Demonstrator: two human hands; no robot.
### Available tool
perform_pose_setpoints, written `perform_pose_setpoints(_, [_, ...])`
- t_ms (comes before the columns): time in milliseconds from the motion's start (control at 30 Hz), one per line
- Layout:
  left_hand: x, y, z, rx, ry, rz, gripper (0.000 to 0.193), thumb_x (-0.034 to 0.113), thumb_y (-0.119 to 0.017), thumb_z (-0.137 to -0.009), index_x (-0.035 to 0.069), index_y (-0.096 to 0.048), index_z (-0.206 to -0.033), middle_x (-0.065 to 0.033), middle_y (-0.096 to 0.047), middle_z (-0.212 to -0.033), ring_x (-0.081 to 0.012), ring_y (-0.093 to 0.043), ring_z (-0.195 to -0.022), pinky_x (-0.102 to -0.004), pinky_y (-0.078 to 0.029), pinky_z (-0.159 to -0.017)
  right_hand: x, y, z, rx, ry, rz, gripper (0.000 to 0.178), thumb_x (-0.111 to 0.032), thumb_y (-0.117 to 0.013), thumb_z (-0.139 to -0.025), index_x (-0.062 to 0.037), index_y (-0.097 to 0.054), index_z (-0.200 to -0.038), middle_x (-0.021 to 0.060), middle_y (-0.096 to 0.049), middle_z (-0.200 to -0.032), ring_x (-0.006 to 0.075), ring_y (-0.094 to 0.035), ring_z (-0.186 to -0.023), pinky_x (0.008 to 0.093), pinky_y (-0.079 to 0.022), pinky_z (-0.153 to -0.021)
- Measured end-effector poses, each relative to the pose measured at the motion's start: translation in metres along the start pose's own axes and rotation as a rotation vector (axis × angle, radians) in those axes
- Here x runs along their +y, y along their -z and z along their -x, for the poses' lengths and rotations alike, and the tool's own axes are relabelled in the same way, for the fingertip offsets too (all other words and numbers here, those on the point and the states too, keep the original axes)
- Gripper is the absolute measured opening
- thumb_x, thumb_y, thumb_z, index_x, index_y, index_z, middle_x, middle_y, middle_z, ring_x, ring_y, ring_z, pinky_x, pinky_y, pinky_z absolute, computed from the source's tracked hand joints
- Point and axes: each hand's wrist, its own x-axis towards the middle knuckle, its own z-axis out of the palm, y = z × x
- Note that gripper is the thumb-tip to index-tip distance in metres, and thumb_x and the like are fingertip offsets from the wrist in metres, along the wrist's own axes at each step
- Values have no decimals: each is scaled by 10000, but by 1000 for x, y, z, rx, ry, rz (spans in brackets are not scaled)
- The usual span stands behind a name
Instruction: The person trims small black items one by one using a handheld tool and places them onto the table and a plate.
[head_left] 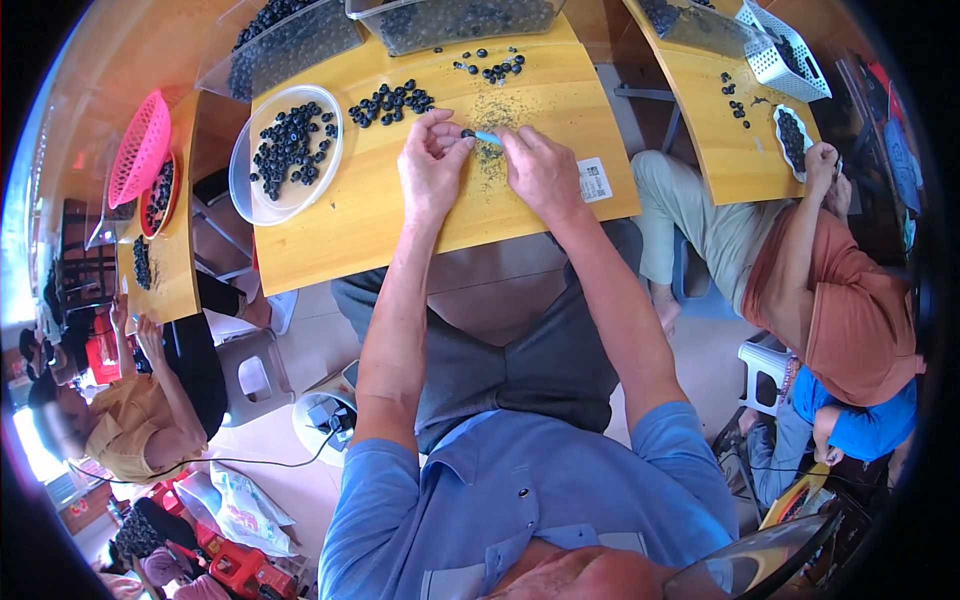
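Observation:
Between the fingertips of my left hand (432,168) sits a small dark round piece (467,133) that looks like a blueberry. My right hand (545,172) is closed round a slim light-blue tool (487,137), its tip at that piece. Both hands are over the near half of the yellow wooden table (340,235). Beyond them lie a loose pile of the dark round pieces (390,103) and a smaller group (500,70). Dark crumbs (515,105) are strewn around and beyond my hands. To the left, a clear round bowl (240,165) holds many more pieces.
Two clear tubs (455,28) of dark pieces stand at the table's far edge. A white printed label (594,180) lies at right. Co-workers sit at side tables, one in orange-brown (860,300), one in tan (130,430). A white bin (322,420) stands left of my legs.

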Motion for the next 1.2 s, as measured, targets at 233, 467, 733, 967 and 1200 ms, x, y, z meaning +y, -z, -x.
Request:
perform_pose_setpoints(233, [3, -1, 6, -10, -17, -9, 394, -62, -766, -893, -21, -647, -1267, -65, -716, -1048, -105, -689, -922, -244, -569, -840, -1, 1, -2, -51, -66, 71, 239, -37, -706, -821, -65, -701, -1058, 98, -670, -864, 289, -735, -831, 420, -611, -696])
perform_pose_setpoints(467, [2, -1, 6, -14, -72, -138, 326, -26, -768, -917, -9, -722, -1239, -39, -718, -1068, -79, -654, -913, -239, -548, -854, -2, 1, -2, -35, -73, 66, 239, -38, -700, -823, -73, -704, -1060, 97, -668, -858, 288, -734, -827, 422, -609, -694])
perform_pose_setpoints(733, [1, 0, 5, 1, -135, -176, 221, -16, -762, -923, -14, -743, -1143, -40, -706, -1007, -89, -675, -909, -245, -553, -824, 0, -2, -2, -6, -51, 52, 243, -40, -693, -823, -77, -700, -1063, 93, -668, -860, 300, -731, -827, 436, -603, -693])
perform_pose_setpoints(967, [11, 15, 6, 84, -228, -241, 172, -5, -766, -923, 12, -747, -1093, -37, -704, -981, -85, -657, -850, -237, -539, -775, 3, -4, 0, 7, -56, 47, 236, -32, -682, -823, -89, -696, -1052, 98, -668, -867, 310, -730, -834, 447, -600, -696])
perform_pose_setpoints(1200, [63, 128, -15, 436, -451, -649, 172, 10, -778, -880, 41, -780, -1049, -104, -724, -1001, -186, -710, -860, -312, -586, -771, 4, -4, 0, 69, -31, 41, 189, -42, -681, -837, -80, -695, -1022, 97, -659, -834, 301, -728, -794, 439, -601, -669])
